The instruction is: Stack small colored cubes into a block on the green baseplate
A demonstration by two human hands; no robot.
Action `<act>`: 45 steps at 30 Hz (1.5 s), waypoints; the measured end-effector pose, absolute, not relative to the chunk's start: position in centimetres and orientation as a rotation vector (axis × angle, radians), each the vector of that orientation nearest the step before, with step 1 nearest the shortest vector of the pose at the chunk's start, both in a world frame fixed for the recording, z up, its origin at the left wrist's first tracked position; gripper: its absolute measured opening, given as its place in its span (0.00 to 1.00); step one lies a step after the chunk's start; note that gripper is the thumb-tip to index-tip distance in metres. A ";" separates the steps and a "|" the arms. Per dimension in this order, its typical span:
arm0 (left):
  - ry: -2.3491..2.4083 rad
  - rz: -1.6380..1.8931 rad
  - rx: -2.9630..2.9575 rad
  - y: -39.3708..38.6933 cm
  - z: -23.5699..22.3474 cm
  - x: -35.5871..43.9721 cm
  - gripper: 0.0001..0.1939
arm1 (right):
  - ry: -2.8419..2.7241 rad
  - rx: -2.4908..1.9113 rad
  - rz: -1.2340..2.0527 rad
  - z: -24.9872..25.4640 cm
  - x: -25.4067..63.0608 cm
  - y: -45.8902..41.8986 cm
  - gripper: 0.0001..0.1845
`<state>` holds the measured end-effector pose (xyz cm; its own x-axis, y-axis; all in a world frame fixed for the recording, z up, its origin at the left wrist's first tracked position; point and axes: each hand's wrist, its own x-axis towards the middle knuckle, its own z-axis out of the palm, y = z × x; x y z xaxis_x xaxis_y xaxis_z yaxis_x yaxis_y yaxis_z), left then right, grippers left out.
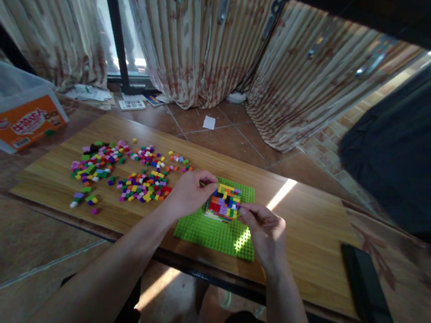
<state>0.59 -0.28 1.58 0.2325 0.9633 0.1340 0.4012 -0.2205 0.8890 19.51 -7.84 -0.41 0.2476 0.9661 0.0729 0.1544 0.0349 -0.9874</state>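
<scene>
A green studded baseplate (215, 236) lies on the wooden board, bearing a low block of multicoloured toy bricks (218, 206). At the block's upper left corner, my left hand (189, 193) has its thumb and forefinger closed together. A bit of blue shows by those fingertips, but whether they hold it is unclear. My right hand (266, 228) pinches what looks like a small purple brick at the block's right side. The fingers of both hands touch or nearly touch the block.
Loose bricks (145, 188) in many colours spread over the board's left half. A clear plastic box (13, 111) with an orange label stands at far left. A black phone-like slab (368, 286) lies at the right. Patterned curtains (202, 43) hang behind.
</scene>
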 end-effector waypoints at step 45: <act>1.271 0.971 1.741 -0.3 1.3 0.8 0.07 | -0.933 -1.425 0.981 -0.6 18.5 -6.7 0.15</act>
